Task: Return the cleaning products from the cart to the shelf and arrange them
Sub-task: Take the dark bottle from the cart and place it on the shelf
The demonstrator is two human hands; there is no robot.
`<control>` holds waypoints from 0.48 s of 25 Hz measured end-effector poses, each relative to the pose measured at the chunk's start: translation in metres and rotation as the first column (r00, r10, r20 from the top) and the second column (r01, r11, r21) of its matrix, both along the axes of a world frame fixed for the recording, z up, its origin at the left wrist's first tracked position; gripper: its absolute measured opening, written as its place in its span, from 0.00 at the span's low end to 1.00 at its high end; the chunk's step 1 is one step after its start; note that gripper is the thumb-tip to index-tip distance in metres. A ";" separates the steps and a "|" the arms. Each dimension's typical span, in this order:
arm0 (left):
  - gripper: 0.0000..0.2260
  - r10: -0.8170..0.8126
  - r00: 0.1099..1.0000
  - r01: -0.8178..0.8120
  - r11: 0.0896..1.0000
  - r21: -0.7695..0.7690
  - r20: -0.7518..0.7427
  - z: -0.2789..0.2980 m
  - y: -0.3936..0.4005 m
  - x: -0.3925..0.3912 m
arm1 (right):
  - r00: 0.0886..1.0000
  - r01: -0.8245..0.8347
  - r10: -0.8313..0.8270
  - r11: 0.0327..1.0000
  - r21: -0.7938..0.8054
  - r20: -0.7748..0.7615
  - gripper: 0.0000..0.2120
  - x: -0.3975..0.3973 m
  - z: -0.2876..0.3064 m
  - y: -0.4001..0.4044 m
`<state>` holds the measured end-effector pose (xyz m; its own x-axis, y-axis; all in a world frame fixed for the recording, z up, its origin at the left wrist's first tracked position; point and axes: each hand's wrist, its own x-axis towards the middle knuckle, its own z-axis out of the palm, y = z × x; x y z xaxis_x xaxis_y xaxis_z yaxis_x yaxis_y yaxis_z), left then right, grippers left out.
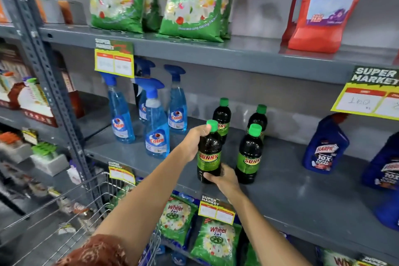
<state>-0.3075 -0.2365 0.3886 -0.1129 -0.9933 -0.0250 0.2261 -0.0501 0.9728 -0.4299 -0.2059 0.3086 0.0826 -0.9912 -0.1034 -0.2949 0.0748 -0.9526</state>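
1. Dark plastic bottle with a green cap and green "Sunny" label (pixel 209 153) stands at the front of the grey metal middle shelf (pixel 302 196), held by both hands.
2. The left hand (pixel 195 142) wraps its neck and shoulder; the right hand (pixel 224 179) cups its base.
3. This looks like the placing step: three matching bottles (pixel 248 155) stand just beside and behind.
4. Next, it likely needs squaring into the row, label forward, then both hands letting go and reaching back to the wire cart (pixel 71 207).
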 end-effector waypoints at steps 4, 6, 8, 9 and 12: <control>0.13 -0.062 0.998 0.062 0.998 -0.011 0.004 -0.007 -0.024 0.000 | 0.995 0.082 -0.084 0.996 -0.040 -0.051 0.25 0.003 -0.008 -0.018; 0.12 -0.105 0.994 0.104 0.994 -0.018 -0.012 -0.008 -0.028 0.002 | 0.991 0.102 -0.107 0.992 -0.067 -0.080 0.26 0.004 -0.010 -0.021; 0.12 -0.135 0.990 0.134 0.991 -0.020 -0.033 -0.008 -0.030 0.003 | 0.988 0.105 -0.115 0.990 -0.095 -0.103 0.26 0.005 -0.011 -0.020; 0.12 -0.138 0.990 0.137 0.990 -0.021 -0.035 -0.007 -0.030 0.004 | 0.986 0.107 -0.119 0.989 -0.106 -0.113 0.26 0.007 -0.011 -0.017; 0.14 -0.095 0.995 0.095 0.995 -0.005 -0.030 -0.005 -0.022 0.005 | 0.977 0.142 -0.160 0.981 -0.129 -0.140 0.26 0.011 -0.013 -0.009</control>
